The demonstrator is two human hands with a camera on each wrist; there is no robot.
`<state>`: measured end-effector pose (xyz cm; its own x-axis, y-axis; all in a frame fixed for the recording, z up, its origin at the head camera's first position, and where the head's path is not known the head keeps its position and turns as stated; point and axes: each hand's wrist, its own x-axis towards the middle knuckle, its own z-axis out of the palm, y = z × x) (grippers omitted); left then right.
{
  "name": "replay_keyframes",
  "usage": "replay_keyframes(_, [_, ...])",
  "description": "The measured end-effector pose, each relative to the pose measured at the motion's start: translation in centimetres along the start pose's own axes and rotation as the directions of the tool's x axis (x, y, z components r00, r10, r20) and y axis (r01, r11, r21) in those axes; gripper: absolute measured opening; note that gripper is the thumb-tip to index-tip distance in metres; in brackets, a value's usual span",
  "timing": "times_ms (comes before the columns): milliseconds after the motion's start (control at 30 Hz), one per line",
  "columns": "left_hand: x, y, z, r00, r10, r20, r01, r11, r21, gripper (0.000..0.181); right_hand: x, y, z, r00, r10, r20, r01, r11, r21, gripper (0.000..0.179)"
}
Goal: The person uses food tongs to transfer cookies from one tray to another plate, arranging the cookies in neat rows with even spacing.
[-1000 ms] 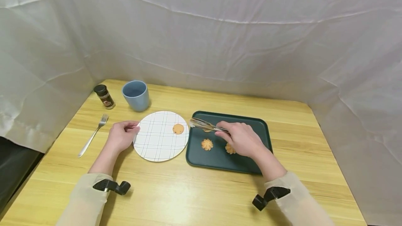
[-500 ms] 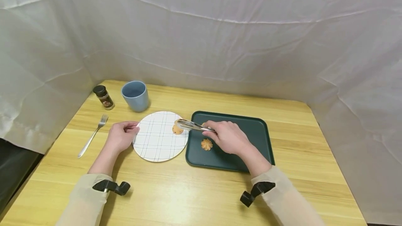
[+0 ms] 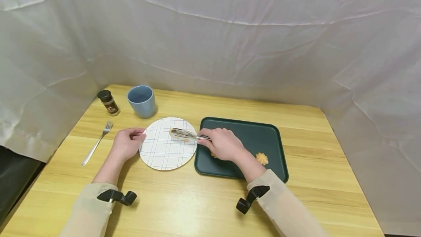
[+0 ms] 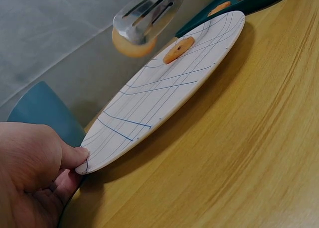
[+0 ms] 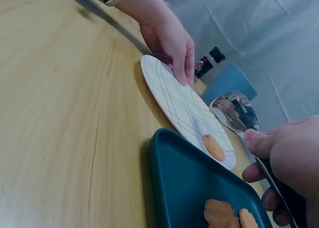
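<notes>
The right hand (image 3: 222,143) grips metal tongs (image 3: 182,134), their slotted ends holding a round cookie (image 4: 132,48) above the plate to its left. Beneath that hand is a green tray (image 3: 251,132), with a ridged cookie (image 3: 262,158) to its right and a partly hidden cookie (image 3: 213,155) under it. The checked plate (image 3: 164,153) bears a spotted cookie (image 4: 178,50); the left hand (image 3: 127,142) pinches its rim, thumb on top. Left of that hand lies a fork (image 3: 96,146) on the tabletop (image 3: 164,200); beyond stand a blue cup (image 3: 144,106) and a black-capped jar (image 3: 110,105).
</notes>
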<state>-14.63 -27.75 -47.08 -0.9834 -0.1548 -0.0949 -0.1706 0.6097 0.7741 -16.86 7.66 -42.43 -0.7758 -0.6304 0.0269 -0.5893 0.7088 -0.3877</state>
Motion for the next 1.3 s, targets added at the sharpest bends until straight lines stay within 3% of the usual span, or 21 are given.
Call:
replay_keyframes(333, [0.1,-0.1,0.0,1.0,0.002,-0.006,-0.002,1.0,0.002,0.034,1.0,-0.3,1.0,1.0,0.005,0.012,-0.004,1.0,-0.03,0.034])
replay_keyframes(633, [0.1,-0.1,0.1,1.0,0.004,-0.005,-0.004,1.0,-0.001,0.034,1.4,-0.6,1.1,0.998,0.019,0.057,-0.017,0.999,-0.028,0.037])
replay_keyframes(1300, [-0.1,0.2,-0.1,1.0,0.017,-0.012,-0.017,1.0,-0.009,0.034,2.3,-0.4,1.2,0.995,0.072,0.07,-0.071,0.997,-0.011,0.046])
